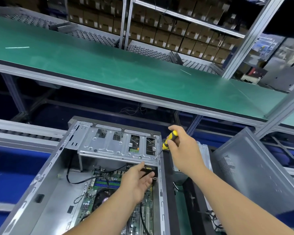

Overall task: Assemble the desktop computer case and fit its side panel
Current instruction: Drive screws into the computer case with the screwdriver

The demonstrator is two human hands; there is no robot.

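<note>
Computer case, open side up, lies at the lower centre of the head view, with its motherboard exposed inside. At the case's far end sits a silver drive cage. The right hand, over the case's right wall, grasps a yellow-and-black screwdriver, whose tip meets the cage's near right corner, seemingly at a screw. The left hand, fingers loose and holding nothing, hovers inside the case just below the cage's near edge. Right of the case, a grey side panel leans, not yet fitted. Beyond the case's far end runs a green conveyor belt.

To drive this screw well, the shaft should probably stay square to the cage, pressed firmly, with the free hand steadying the cage.
</note>
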